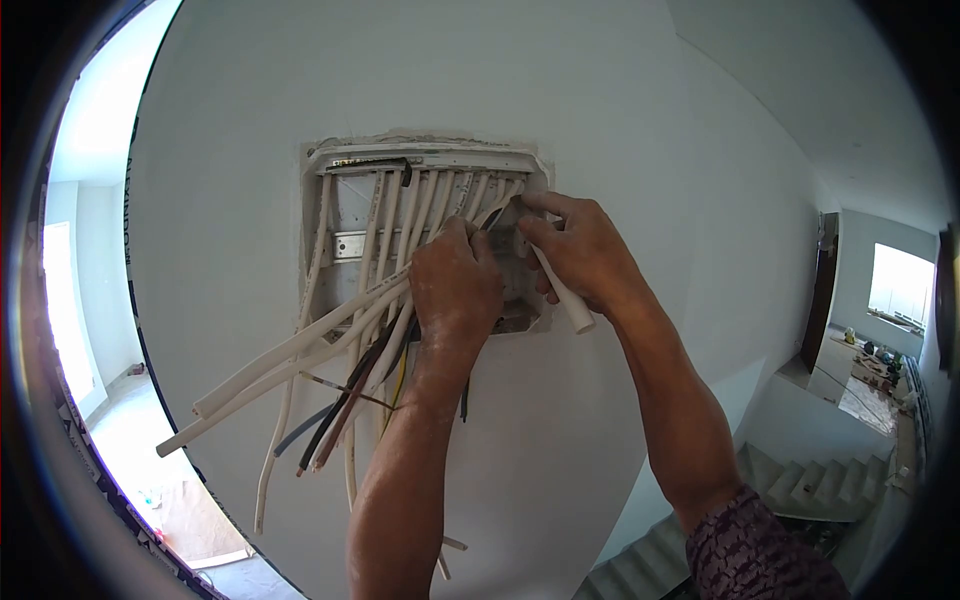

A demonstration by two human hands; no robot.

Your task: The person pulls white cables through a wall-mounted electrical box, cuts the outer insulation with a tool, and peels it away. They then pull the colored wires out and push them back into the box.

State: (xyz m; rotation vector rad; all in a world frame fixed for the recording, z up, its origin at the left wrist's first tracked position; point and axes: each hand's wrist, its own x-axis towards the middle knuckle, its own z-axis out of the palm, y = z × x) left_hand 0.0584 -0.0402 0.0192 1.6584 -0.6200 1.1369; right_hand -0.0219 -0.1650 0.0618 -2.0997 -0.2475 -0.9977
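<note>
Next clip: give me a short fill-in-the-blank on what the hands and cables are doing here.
1. The recessed box is set into a white ____.
2. The right hand holds a cut white ____.
3. The left hand grips cables that hang out of the box toward the lower ____.
4. Bottom right, a ____ leads down.

Missing: wall; cable; left; staircase

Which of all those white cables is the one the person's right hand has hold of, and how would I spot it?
Start at the recessed box cut into the white wall, with white cables fanning down from its top edge. The right hand works at the box's right side beside the left hand. Its cable is the short white stub pointing down and right below that hand, while the others sweep down and left.
</note>
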